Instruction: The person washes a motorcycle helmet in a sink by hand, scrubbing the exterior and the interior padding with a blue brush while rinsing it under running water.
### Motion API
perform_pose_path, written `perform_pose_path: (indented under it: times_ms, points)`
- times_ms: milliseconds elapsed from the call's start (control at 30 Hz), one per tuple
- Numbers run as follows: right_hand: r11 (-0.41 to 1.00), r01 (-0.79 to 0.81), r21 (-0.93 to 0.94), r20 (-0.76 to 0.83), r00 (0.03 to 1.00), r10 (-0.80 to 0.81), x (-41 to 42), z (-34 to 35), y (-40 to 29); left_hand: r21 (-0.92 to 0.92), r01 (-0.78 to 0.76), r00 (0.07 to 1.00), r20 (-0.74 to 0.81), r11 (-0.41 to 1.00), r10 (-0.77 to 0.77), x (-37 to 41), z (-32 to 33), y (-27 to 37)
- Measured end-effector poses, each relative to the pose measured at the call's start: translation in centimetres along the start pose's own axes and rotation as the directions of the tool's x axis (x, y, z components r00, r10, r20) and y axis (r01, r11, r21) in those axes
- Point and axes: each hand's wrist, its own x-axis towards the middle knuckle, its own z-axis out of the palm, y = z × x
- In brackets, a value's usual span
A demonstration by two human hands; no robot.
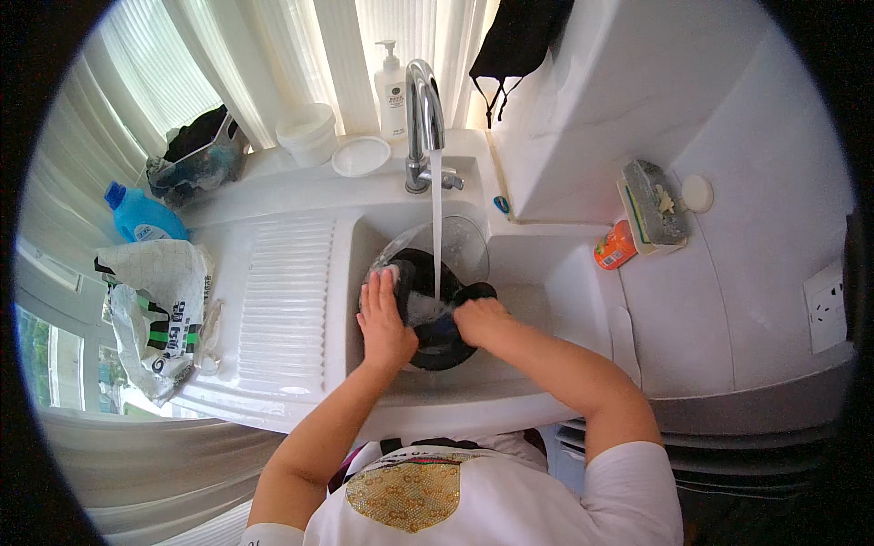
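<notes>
A wet black item (437, 345) with whitish suds on it lies in a clear round basin (471, 239) inside the white sink (560, 307); its exact kind is hard to make out. My left hand (384, 317) grips its left edge, fingers spread over a raised dark part. My right hand (481, 319) is curled around a black part on the right side, its fingertips hidden. Between both hands falls a stream of water (437, 218) from the chrome faucet (423, 102).
Left of the sink is a ribbed drainboard (287, 300) with a plastic bag (157, 321) and a blue bottle (147, 215) beyond. Behind stand a white tub (307, 133) and a pump bottle (391, 95). An orange container (615, 246) and a sponge holder (649, 211) are at right.
</notes>
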Motion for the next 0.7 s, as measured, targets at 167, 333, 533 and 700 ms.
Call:
perform_pose_path:
  times_ms: [167,333,533,700]
  points:
    - [0.984,-0.173,0.034,-0.188,0.966,0.177,5.6,3.9,-1.3,-0.02,0.04,0.999,-0.026,0.999,-0.041,1.1,0.5,-0.2]
    - [0.983,0.129,-0.131,0.161,0.981,-0.108,1.9,-1.9,-2.6,-0.019,0.062,0.996,-0.055,0.998,-0.063,0.4,0.2,-0.4]
    - [0.884,0.227,-0.409,-0.149,0.939,-0.31,4.6,-1.6,1.7,-0.052,-0.013,0.997,-0.078,0.999,0.008,1.1,0.3,-1.1]
    - [0.84,0.361,-0.405,0.012,0.921,-0.389,4.8,-3.8,0.0,-0.07,-0.032,0.999,-0.045,0.997,0.029,1.1,-0.3,-1.7]
